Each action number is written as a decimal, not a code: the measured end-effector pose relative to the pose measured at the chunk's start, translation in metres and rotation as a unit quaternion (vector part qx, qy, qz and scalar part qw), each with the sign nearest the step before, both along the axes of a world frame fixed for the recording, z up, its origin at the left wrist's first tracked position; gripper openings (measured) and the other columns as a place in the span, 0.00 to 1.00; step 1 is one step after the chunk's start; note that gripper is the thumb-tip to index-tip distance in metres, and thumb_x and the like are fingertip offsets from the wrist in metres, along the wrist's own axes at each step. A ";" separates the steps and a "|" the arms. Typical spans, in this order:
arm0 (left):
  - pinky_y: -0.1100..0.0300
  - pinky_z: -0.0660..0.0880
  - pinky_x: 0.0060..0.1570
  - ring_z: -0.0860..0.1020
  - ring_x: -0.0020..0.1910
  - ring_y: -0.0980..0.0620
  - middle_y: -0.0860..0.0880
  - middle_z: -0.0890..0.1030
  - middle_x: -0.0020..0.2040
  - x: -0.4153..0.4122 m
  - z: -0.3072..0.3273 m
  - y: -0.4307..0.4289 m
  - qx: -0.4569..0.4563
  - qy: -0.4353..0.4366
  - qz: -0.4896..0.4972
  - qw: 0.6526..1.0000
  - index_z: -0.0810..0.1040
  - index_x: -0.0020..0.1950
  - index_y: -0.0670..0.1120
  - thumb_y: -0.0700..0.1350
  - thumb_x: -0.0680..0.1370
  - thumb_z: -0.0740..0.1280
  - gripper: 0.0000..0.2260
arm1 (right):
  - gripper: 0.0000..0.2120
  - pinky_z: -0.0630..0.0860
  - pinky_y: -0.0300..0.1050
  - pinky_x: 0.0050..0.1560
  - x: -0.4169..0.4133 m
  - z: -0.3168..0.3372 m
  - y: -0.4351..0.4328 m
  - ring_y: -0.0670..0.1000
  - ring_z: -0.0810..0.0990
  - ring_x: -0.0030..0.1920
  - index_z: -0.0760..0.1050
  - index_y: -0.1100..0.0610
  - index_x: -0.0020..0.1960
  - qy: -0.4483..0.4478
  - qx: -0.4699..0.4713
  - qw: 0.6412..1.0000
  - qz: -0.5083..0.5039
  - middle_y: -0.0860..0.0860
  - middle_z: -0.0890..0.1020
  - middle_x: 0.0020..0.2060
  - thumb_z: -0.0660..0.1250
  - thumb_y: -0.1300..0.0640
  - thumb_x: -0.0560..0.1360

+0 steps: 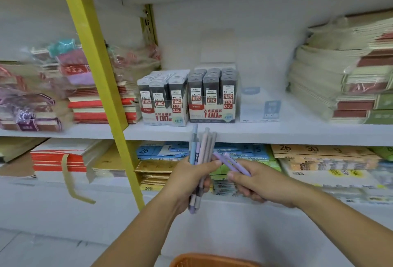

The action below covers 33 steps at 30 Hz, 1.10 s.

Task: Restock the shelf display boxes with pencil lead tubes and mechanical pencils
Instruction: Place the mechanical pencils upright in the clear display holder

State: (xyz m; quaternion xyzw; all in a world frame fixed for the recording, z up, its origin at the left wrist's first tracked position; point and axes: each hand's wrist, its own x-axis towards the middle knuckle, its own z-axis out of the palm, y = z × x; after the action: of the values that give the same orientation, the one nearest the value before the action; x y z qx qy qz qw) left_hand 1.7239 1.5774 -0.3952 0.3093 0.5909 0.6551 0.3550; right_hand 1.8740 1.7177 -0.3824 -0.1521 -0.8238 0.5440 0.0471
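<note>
My left hand (188,178) grips an upright bundle of pastel mechanical pencils (202,145) below the shelf edge. Just to its right, my right hand (255,183) pinches one or two purple pencils (230,163), tilted with their tips toward the bundle. On the shelf above stand two display boxes full of pencil lead tubes, marked 0.5 (163,98) and 0.7 (212,96). A pale blue-and-white display box (260,107) stands right of them; its contents are not visible.
A yellow shelf upright (95,70) slants down left of the boxes. Stacks of notebooks (344,75) fill the shelf's right side and wrapped booklets (42,88) the left. Paper packs (319,160) lie on the lower shelf. An orange basket rim (212,261) shows at the bottom.
</note>
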 end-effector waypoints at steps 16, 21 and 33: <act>0.60 0.68 0.26 0.68 0.24 0.52 0.49 0.71 0.27 -0.004 0.003 0.004 0.040 -0.025 0.084 0.995 0.83 0.48 0.49 0.51 0.66 0.78 0.14 | 0.07 0.68 0.37 0.25 0.010 0.010 0.006 0.46 0.74 0.28 0.74 0.50 0.57 0.017 -0.019 0.999 -0.027 0.49 0.83 0.37 0.60 0.54 0.82; 0.59 0.70 0.28 0.69 0.25 0.51 0.47 0.73 0.29 -0.015 0.009 -0.007 0.005 0.027 0.036 0.999 0.82 0.46 0.50 0.52 0.65 0.79 0.13 | 0.06 0.64 0.35 0.25 0.017 0.018 0.013 0.43 0.68 0.24 0.80 0.44 0.51 0.050 0.047 0.993 -0.092 0.48 0.81 0.33 0.64 0.53 0.79; 0.61 0.75 0.34 0.74 0.30 0.54 0.51 0.81 0.34 -0.007 0.025 -0.023 -0.109 0.175 -0.109 0.972 0.83 0.49 0.53 0.55 0.74 0.75 0.08 | 0.16 0.64 0.40 0.30 0.012 0.034 0.005 0.47 0.66 0.28 0.82 0.45 0.52 0.087 -0.028 0.988 -0.122 0.50 0.70 0.28 0.55 0.54 0.81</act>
State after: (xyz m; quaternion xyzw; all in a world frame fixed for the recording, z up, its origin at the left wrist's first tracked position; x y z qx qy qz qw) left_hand 1.7169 1.5541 -0.3701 0.4412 0.6745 0.4798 0.3467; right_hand 1.8856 1.7229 -0.3488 -0.2052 -0.7760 0.5684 0.1804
